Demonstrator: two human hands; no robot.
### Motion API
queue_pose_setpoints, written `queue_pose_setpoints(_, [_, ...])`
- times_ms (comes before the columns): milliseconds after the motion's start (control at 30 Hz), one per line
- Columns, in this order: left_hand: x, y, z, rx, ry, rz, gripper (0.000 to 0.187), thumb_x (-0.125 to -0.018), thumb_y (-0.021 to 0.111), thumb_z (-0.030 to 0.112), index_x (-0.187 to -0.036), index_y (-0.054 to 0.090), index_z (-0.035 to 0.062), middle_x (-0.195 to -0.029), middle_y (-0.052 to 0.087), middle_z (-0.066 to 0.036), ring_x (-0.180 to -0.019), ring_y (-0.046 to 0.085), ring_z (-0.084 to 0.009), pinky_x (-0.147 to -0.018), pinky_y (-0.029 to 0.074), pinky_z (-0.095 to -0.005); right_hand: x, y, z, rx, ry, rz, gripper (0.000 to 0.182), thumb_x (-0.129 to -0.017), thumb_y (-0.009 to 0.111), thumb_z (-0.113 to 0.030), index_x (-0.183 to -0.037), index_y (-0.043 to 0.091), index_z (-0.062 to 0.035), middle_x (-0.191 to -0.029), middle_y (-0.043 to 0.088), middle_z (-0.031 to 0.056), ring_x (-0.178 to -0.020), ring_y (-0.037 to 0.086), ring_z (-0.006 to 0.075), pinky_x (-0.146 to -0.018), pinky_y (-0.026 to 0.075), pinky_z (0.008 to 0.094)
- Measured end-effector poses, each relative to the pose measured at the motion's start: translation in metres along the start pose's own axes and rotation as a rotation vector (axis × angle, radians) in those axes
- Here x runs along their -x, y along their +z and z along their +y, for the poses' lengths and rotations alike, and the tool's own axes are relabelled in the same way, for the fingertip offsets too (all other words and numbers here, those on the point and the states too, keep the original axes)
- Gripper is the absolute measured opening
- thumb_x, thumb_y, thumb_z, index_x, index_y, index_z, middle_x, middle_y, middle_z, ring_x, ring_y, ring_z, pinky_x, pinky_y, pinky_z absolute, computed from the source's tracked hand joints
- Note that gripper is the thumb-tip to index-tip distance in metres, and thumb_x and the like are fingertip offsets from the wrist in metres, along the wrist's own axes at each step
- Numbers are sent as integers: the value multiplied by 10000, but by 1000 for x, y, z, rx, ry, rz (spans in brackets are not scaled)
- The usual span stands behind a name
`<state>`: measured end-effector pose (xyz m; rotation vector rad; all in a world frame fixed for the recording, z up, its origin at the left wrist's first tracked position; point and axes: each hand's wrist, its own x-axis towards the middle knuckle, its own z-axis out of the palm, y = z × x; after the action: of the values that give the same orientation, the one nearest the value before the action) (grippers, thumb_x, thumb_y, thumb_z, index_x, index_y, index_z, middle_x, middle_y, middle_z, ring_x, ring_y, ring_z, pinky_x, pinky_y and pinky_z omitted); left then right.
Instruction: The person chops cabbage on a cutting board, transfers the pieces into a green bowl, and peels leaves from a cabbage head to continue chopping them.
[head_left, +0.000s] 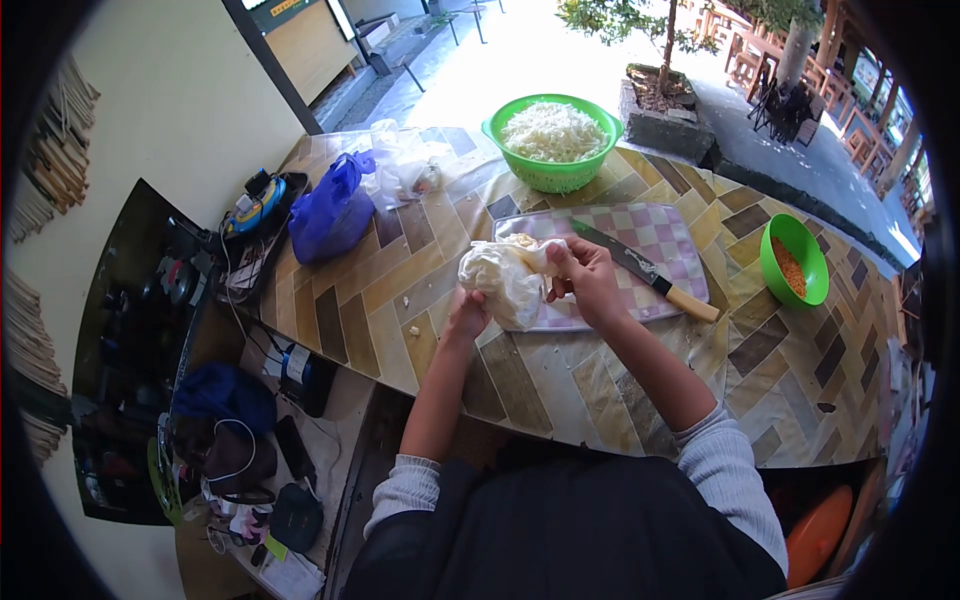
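Both hands are on a white plastic bag (510, 285) with something pale inside, held over the left edge of a checkered cutting board (640, 225). My left hand (467, 312) grips the bag low on its left side, fingers partly hidden behind it. At the bag's upper right, my right hand (588, 277) pinches the plastic between thumb and fingers. A knife (640, 265) with a wooden handle lies slantwise across the board, just right of my right hand. Beyond the board stands a green basin (555, 178) heaped with white shreds (555, 130).
A green bowl (812, 265) of orange crumbs (788, 268) stands at the right. On the left of the patterned table (400, 320) are a blue plastic bag (333, 212) and crumpled clear bags (405, 175). A black tray (270, 235) of items sits at the left edge.
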<state>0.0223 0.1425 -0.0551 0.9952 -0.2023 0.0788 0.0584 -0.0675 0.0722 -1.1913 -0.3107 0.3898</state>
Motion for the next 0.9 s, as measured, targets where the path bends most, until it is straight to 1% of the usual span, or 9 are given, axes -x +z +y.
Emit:
queue_pose_setpoints(167, [7,3,2,57,49,-35,1175,-577,795,658,-1455,285,64,-1415,440,-107,-1287,467,-294,-1082,393,-481,-33,-55,24,-818,328,137,244,-996,519,-274,-912,547,-46,-580,404,-62,-393,316,49,-440,417,193])
queue_pose_setpoints(233, [8,9,12,144,55,-49,1171,-559,829,611,-1442,295,57,-1405,442,-107,-1280,470,-279,-1070,406,-457,-25,-67,1,-396,137,70,249,-1006,493,-264,-913,555,-41,-628,474,-40,-412,377,32,-471,434,192])
queue_pose_setpoints(333, [9,11,15,214,43,23,1143,-540,896,512,-1404,329,23,-1363,474,-111,-1232,509,-243,-1030,449,-397,-11,-65,-15,517,70,-29,262,-990,513,-271,-929,570,-23,-739,575,18,-536,553,114,-580,506,278])
queue_pose_setpoints(433, [0,16,16,89,82,11,1104,-550,900,495,-1375,368,-9,-1324,513,-115,-1203,533,-230,-1014,455,-385,4,-62,-15,1445,-315,7,327,-947,574,-321,-1000,594,1,-971,620,105,-853,644,252,-770,525,394])
queue_pose_setpoints(467, [-2,32,23,92,108,-2,1062,-549,909,474,-1337,413,-36,-1271,556,-114,-1172,556,-216,-998,460,-366,9,-60,-16,1496,-288,-32,389,-914,604,-353,-1096,599,-10,-1166,554,152,-1087,554,355,-928,456,456])
queue_pose_setpoints(567, [-3,27,19,-18,36,-66,1131,-526,899,516,-1391,360,28,-1424,418,-125,-1286,463,-282,-1086,383,-439,10,-41,-32,1374,-469,30,487,-865,661,-425,-1155,588,-41,-1207,520,150,-1141,530,335,-952,448,436])
queue_pose_setpoints(667, [-3,43,25,39,45,-44,1020,-517,926,458,-1288,476,-34,-1261,567,-112,-1150,570,-203,-1006,448,-354,10,-11,-50,1042,-420,-282,584,-773,753,-469,-1153,582,-60,-1135,538,118,-1094,546,285,-957,445,394])
queue_pose_setpoints(767, [-3,43,24,89,43,-110,1044,-484,935,470,-1281,480,-26,-1259,568,-111,-1148,570,-201,-1010,441,-357,-14,-11,-47,910,-165,-496,649,-703,843,-400,-1170,564,-48,-1037,540,71,-1012,541,173,-925,462,337])
queue_pose_setpoints(900, [5,44,37,44,39,-73,1075,-460,938,487,-1288,462,-5,-1234,571,-105,-1143,571,-207,-1006,445,-360,-29,-17,-34,642,-139,-577,562,-743,793,-457,-1085,604,-52,-963,578,61,-892,555,184,-732,499,331])
